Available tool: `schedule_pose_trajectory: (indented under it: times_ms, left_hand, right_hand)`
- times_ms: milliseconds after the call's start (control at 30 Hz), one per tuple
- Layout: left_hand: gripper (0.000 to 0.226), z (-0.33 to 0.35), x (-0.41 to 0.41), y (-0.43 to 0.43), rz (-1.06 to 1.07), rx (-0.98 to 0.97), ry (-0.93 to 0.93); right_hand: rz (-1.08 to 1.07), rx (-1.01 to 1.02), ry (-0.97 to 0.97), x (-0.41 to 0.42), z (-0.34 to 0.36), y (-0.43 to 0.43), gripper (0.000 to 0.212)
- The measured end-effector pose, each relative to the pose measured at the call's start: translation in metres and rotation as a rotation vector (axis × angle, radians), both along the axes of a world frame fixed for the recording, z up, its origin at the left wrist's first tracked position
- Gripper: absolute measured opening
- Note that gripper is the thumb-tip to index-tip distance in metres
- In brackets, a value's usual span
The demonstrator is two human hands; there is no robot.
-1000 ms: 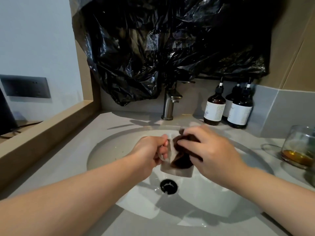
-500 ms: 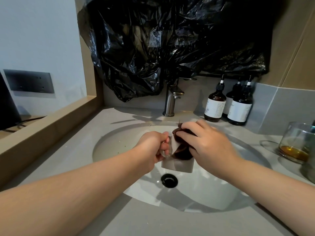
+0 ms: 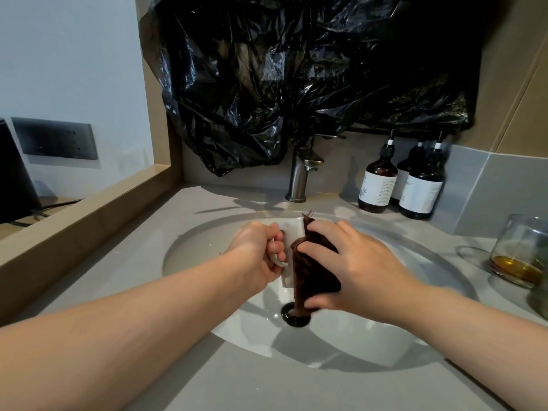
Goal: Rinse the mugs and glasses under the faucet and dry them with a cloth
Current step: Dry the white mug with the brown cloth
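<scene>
head view: the left hand (image 3: 257, 254) was curled tight around the handle of a white mug (image 3: 292, 232), fingers threaded through the loop, holding it above the sink basin (image 3: 207, 247). the right hand (image 3: 353, 269) was closed on a dark brown cloth (image 3: 311, 274), pressing it flat against the mug's right side; the cloth's lower end hung over the drain (image 3: 296, 317). most of the mug was hidden by cloth and hands. the faucet (image 3: 299, 176) stood at the far edge. a glass (image 3: 523, 250) with amber liquid sat on the counter (image 3: 267, 381) at the right.
</scene>
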State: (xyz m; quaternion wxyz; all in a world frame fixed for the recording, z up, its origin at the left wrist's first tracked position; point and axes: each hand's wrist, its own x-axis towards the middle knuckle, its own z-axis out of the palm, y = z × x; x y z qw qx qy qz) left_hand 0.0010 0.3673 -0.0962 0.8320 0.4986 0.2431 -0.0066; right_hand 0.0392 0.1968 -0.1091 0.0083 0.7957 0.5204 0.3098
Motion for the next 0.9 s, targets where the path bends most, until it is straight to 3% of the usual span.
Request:
schedule_pose_trajectory:
  times_ms: [67, 267, 367, 467, 600, 767, 900]
  left_hand:
    - [0.036, 0.0, 0.0, 0.0, -0.004, -0.005, 0.007]
    - [0.037, -0.002, 0.0, -0.002, -0.019, 0.04, 0.003]
    - [0.037, -0.004, -0.001, -0.006, -0.06, 0.081, 0.002]
    - [0.036, -0.005, -0.002, -0.008, -0.081, 0.074, -0.003]
    - [0.036, -0.002, 0.001, -0.003, -0.05, 0.08, -0.004]
    - [0.037, -0.002, 0.001, -0.005, -0.079, 0.06, -0.003]
    - [0.037, -0.001, 0.001, -0.002, -0.021, -0.007, -0.029]
  right_hand:
    - [0.024, 0.042, -0.003, 0.004, -0.003, 0.0, 0.057]
    - [0.088, 0.255, 0.223, 0.013, -0.005, -0.004, 0.025]
    - [0.071, 0.347, 0.156, 0.016, 0.0, -0.004, 0.03]
    - [0.062, 0.252, 0.046, 0.012, 0.003, -0.004, 0.029]
    - [0.132, -0.069, 0.001, 0.008, -0.004, -0.002, 0.026]
    - [-0.001, 0.132, -0.06, 0.009, 0.006, 0.001, 0.037]
    - [0.139, -0.064, -0.014, 0.001, -0.003, -0.002, 0.03]
